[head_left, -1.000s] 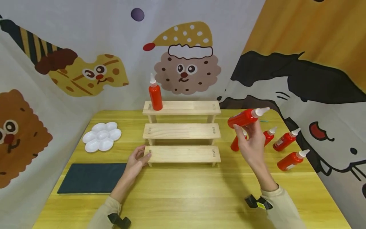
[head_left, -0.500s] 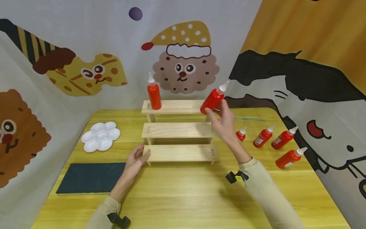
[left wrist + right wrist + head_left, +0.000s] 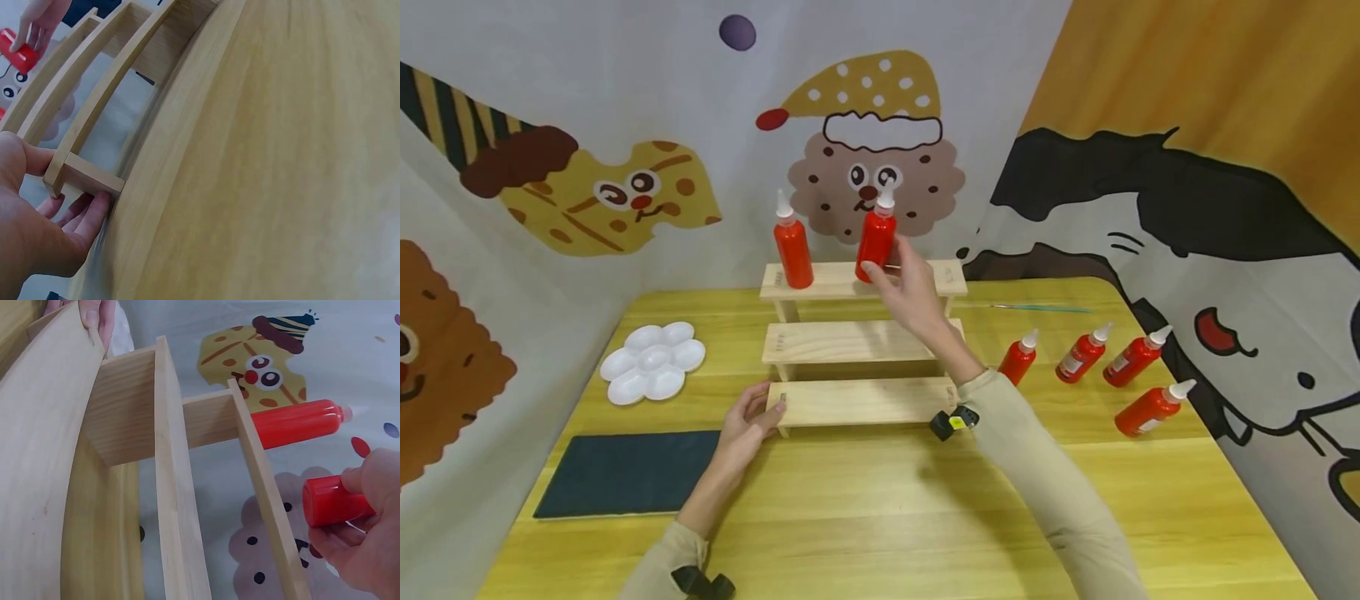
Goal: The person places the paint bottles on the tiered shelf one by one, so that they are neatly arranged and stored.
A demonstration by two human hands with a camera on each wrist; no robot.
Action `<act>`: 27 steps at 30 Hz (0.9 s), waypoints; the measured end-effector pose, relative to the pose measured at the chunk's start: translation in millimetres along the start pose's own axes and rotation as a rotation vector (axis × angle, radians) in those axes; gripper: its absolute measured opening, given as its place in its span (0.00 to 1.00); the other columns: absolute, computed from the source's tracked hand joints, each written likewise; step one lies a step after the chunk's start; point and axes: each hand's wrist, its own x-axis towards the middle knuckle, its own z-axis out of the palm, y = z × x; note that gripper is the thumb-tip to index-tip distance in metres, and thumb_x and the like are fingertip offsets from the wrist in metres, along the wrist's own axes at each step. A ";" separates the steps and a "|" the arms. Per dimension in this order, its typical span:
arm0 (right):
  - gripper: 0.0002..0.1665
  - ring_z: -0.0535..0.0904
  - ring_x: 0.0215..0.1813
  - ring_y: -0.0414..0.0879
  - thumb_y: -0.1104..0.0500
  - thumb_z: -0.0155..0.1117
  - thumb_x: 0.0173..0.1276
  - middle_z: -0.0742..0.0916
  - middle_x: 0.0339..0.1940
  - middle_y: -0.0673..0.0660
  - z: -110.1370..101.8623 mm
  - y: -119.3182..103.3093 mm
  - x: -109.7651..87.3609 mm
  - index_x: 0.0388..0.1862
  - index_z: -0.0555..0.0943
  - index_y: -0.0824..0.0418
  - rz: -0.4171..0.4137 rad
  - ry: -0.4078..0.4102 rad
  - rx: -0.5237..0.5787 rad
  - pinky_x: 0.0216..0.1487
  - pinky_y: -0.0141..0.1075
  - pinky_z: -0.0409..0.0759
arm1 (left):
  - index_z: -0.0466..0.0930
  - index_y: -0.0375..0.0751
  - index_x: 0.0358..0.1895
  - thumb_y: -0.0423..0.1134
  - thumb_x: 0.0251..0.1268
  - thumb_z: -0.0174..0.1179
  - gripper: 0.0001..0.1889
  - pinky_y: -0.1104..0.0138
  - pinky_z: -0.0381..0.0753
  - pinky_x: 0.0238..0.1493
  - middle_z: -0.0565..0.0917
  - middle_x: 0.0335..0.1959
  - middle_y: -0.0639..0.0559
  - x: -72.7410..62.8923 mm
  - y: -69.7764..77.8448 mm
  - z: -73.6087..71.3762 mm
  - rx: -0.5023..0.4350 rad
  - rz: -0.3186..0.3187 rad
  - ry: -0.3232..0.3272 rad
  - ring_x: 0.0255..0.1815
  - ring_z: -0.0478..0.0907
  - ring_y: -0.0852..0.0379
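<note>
A three-step wooden display rack stands on the table. My left hand grips the left end of its lowest step, thumb on top and fingers beneath and beside the leg. With my right hand I hold a red squeeze bottle with a white pointed nozzle, nearly upright at the top step. In the right wrist view the base of this held bottle shows a gap from the top board. Another red squeeze bottle stands upright on the top step's left end.
Several more red bottles stand on the table right of the rack. Behind them lies a thin teal paintbrush. A white flower-shaped palette and a dark rectangular board lie on the left. A cartoon-print curtain hangs behind.
My right hand has carried the red squeeze bottle leftward from above the right-hand bottles to the top step, turning it from tilted to nearly upright. My left hand keeps its hold on the rack.
</note>
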 end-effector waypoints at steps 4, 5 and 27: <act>0.27 0.83 0.57 0.57 0.64 0.64 0.74 0.83 0.59 0.68 9.7 1.5 9.2 0.67 0.69 0.70 -0.025 -0.030 -0.050 0.59 0.43 0.83 | 0.59 0.40 0.77 0.44 0.77 0.58 0.32 0.66 0.80 0.53 0.70 0.72 0.36 -1.5 0.2 -0.1 -0.004 0.013 0.003 0.57 0.78 0.56; 0.27 0.83 0.57 0.57 0.65 0.64 0.74 0.83 0.59 0.68 10.9 2.3 10.3 0.67 0.69 0.71 -0.028 -0.035 -0.067 0.59 0.43 0.83 | 0.59 0.40 0.77 0.44 0.77 0.58 0.32 0.67 0.80 0.53 0.70 0.71 0.36 -1.5 0.2 0.1 -0.006 0.014 0.003 0.57 0.78 0.57; 0.34 0.78 0.65 0.57 0.55 0.67 0.72 0.81 0.64 0.64 -7.0 4.9 -4.0 0.71 0.67 0.66 0.065 0.005 -0.089 0.68 0.45 0.76 | 0.59 0.40 0.76 0.41 0.76 0.59 0.31 0.72 0.79 0.48 0.70 0.72 0.37 -2.9 1.0 0.4 -0.038 -0.003 0.007 0.51 0.79 0.67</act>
